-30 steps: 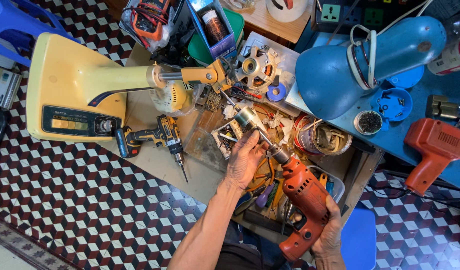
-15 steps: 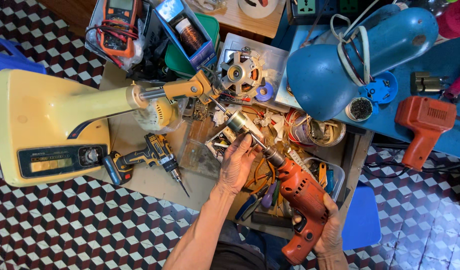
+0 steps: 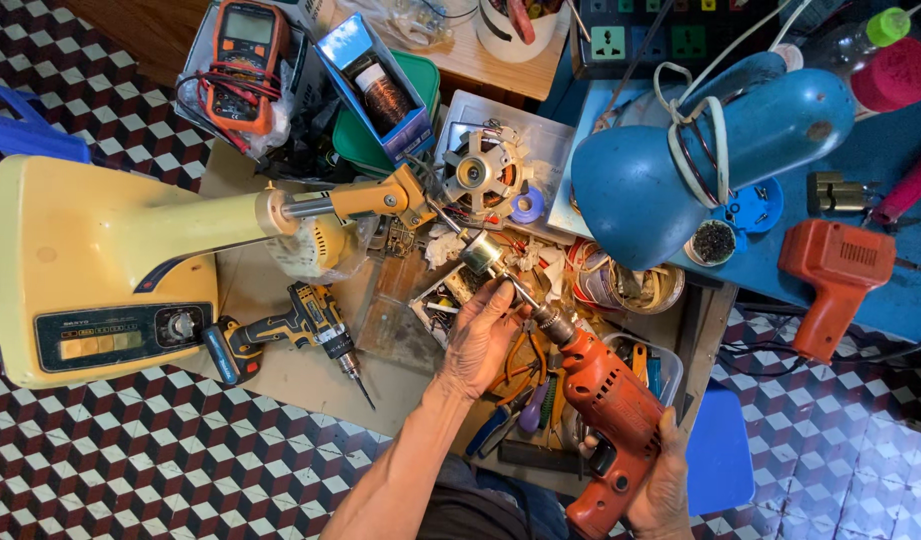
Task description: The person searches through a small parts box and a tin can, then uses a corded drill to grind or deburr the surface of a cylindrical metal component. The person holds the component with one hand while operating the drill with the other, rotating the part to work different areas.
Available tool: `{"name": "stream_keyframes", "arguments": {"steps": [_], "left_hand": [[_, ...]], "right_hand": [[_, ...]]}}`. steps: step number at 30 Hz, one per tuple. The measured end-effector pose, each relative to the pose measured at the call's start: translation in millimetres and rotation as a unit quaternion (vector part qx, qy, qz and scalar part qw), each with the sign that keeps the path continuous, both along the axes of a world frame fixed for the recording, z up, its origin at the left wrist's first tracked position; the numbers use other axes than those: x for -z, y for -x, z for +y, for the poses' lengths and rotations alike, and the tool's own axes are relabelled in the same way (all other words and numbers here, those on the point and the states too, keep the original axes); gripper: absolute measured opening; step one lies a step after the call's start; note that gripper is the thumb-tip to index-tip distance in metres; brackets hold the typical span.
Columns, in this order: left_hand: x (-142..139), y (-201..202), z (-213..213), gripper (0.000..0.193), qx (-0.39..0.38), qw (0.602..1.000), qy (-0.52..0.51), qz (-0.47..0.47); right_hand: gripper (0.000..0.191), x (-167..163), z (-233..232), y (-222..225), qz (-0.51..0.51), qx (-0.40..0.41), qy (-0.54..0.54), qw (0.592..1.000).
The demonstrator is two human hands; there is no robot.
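Two hands work one tool over a crowded bench. An orange-red electric drill (image 3: 612,420) lies on a slant in the lower middle of the view, its long axis running from lower right to upper left. Its handle end sits low, near the bottom edge, and its nose points up and to the left, toward the middle of the bench. The right hand (image 3: 662,478) is wrapped around the handle in a firm grasp. From the drill's nose a thin metal shaft (image 3: 525,296) carries on along the same slant, ending in a small shiny metal cylinder (image 3: 479,251).

The left hand (image 3: 482,338) comes up from the lower left and curls around that shaft just ahead of the drill's nose, fingertips touching the metal; how hard it squeezes cannot be told.

Loose pliers and screwdrivers (image 3: 525,400) with coloured grips lie under the drill. To the left, a yellow and black cordless drill (image 3: 285,328) lies flat on the bench, its bit pointing to the lower right, well apart from both hands. Farther left stands a cream-coloured machine base (image 3: 90,270). Above and to the right a blue desk lamp (image 3: 695,165) leans over the clutter, and another orange tool (image 3: 832,280) lies on the blue surface to the far right.
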State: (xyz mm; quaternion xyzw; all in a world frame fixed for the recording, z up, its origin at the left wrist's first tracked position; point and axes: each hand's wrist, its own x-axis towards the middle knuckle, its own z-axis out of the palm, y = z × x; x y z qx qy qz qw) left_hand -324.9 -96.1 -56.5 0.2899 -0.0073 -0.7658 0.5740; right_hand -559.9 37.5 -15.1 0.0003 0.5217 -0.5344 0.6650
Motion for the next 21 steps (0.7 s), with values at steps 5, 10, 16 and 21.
{"name": "stream_keyframes", "arguments": {"steps": [5, 10, 16, 21], "left_hand": [[-7, 11, -5, 0.014, -0.005, 1.000, 0.011, 0.004], [-12, 19, -6, 0.017, 0.006, 1.000, 0.009, -0.017], [-12, 21, -6, 0.020, 0.047, 0.998, 0.015, -0.047], [-26, 19, -9, 0.022, 0.042, 0.997, 0.009, -0.060]], "right_hand": [[0.063, 14, -15, 22, 0.011, -0.020, -0.026, 0.999], [0.069, 20, -17, 35, 0.052, -0.032, -0.027, 0.998], [0.071, 21, -21, 39, 0.052, -0.027, -0.005, 0.998], [0.071, 21, -23, 43, 0.059, -0.044, 0.027, 0.997]]}}
